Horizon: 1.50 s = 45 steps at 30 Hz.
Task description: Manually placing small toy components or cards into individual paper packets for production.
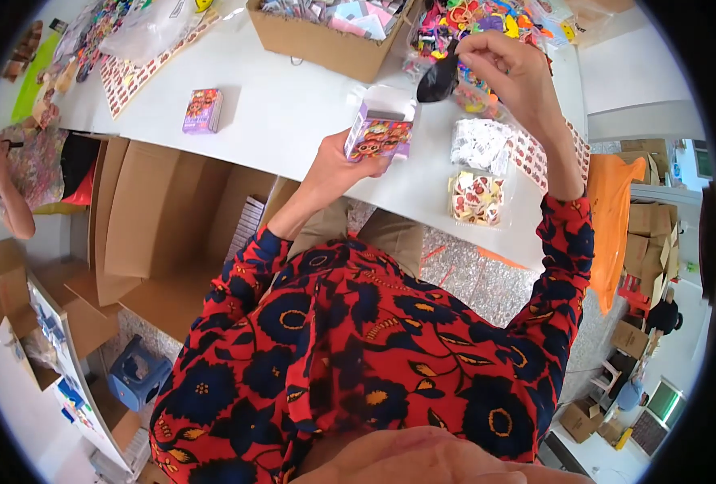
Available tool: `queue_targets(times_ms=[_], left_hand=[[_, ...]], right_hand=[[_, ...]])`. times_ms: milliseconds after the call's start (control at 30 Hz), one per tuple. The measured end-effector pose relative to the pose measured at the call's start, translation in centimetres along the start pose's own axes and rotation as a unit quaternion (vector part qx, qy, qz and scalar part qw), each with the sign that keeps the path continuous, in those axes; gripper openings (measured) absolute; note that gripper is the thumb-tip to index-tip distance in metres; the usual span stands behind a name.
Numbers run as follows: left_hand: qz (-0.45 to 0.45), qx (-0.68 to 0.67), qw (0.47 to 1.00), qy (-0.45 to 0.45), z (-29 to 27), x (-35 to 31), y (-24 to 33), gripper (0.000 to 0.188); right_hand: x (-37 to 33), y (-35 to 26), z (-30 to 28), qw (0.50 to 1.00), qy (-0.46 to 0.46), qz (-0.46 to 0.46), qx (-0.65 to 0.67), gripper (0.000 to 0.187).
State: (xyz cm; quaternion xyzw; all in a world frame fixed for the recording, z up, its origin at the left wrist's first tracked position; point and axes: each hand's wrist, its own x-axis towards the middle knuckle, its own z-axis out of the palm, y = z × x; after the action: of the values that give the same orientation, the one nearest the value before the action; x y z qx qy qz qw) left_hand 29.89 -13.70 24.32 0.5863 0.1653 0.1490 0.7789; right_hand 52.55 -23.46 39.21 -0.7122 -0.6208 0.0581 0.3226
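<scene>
My left hand (338,165) grips a small purple cardboard box (384,139) printed with colourful pictures. The box's top flaps stand up, and a dark edge shows inside its mouth. Up and to the right, my right hand (507,68) pinches the narrow end of a limp, glossy black teardrop-shaped thing (437,83), which hangs just right of the box without touching it. I cannot tell its exact kind. Another purple box (203,111), closed, stands on the white table (285,121) to the left.
A large carton (326,44) of small packets stands at the back. Colourful trinkets (487,20) lie beyond my right hand. Below it are a pack of white pieces (481,145), a pack of stickers (477,199) and a sticker sheet (572,153). An open carton (172,202) sits below the table edge; another person (19,173) is at the left.
</scene>
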Motion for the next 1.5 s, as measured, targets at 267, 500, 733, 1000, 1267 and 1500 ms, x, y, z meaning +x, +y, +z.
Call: queue_targets(times_ms=[267,500,733,1000,1267,1500], left_hand=[[-0.013,0.004,1.000,-0.016,1.2,-2.0,0.3,0.033],[0.010,0.056,0.998,-0.019,0.3,-2.6,-0.7,0.034],[0.007,0.001,1.000,0.001,0.8,-2.4,0.0,0.030],[0.013,0.073,0.997,-0.013,0.8,-2.7,-0.4,0.029],[0.035,0.108,0.993,-0.013,0.7,-3.0,0.0,0.029],[0.027,0.075,0.997,0.008,1.2,-3.0,1.3,0.032]], right_hand=[[-3.7,-4.3,3.6,0.965,0.038,-0.201,-0.162,0.010],[-3.7,-6.0,3.0,0.952,0.081,-0.212,-0.207,0.018],[-4.4,-5.3,5.2,0.941,0.063,-0.257,-0.211,0.020],[-5.2,-4.6,7.7,0.969,0.017,-0.238,-0.064,0.024],[-5.7,-5.4,6.1,0.987,-0.073,-0.140,0.040,0.025],[-6.6,-6.2,4.9,0.989,-0.093,-0.080,0.082,0.027]])
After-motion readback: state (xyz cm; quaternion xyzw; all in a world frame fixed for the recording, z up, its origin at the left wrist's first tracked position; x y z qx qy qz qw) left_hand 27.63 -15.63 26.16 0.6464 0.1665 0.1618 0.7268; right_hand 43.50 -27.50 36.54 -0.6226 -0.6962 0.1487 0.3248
